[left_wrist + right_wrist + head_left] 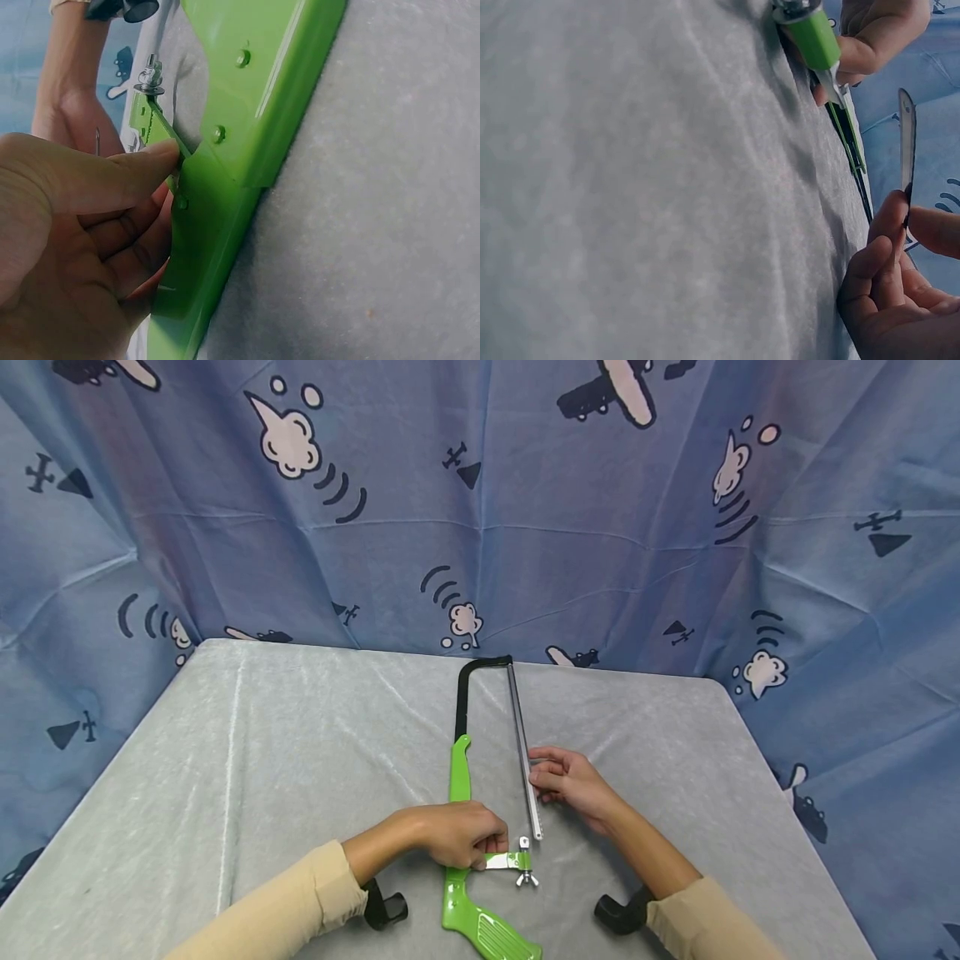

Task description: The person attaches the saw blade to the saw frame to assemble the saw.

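Observation:
A hacksaw with a green handle and black bow lies on the cloth, handle toward me. My left hand pinches its green body by the metal arm with the wing nut; in the left wrist view the thumb presses on that green piece. With thumb and fingers, my right hand pinches the thin grey blade. The blade's far end meets the tip of the bow. Its near end, with a small hole, sits loose just above the wing-nut fitting, and in the right wrist view the blade stands free past the fingertips.
A light grey cloth covers the table. Behind it hangs a blue patterned curtain, close to the bow's far end. Black wrist mounts stick out under both forearms.

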Demonstrator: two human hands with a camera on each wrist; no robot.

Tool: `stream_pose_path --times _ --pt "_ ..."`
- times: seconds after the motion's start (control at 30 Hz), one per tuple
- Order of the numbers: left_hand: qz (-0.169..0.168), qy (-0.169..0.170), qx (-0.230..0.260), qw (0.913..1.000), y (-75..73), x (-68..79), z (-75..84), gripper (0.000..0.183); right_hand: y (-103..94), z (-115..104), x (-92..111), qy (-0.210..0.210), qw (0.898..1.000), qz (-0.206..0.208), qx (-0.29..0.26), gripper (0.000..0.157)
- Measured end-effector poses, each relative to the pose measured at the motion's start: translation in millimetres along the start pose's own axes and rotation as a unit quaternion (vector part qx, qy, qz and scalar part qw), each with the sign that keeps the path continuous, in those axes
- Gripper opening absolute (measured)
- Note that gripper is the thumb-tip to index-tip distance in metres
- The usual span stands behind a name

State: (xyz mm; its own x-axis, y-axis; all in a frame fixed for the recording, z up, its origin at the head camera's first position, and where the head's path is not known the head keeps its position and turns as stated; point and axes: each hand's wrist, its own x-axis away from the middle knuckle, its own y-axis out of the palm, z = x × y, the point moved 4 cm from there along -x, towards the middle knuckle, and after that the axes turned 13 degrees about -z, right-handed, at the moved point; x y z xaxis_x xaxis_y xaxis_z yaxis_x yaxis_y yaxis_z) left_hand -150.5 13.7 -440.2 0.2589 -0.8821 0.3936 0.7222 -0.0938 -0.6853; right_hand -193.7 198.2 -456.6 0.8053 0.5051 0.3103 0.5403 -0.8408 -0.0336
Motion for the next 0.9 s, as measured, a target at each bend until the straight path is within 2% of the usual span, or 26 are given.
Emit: stream_pose_path --times 0.23,0.9 --pt "0.001 -0.002 -0.001 1.0 0.1 0.1 0.1 0.021 0.2 -2.2 0.4 -0.002 1.0 0.001 -0.006 0.053" --pt "-0.001 -0.002 -0.013 0.9999 0.3 -1.1 -0.3 0.019 5.4 -0.1 -4.7 0.009 1.0 0.008 0.021 0.051"
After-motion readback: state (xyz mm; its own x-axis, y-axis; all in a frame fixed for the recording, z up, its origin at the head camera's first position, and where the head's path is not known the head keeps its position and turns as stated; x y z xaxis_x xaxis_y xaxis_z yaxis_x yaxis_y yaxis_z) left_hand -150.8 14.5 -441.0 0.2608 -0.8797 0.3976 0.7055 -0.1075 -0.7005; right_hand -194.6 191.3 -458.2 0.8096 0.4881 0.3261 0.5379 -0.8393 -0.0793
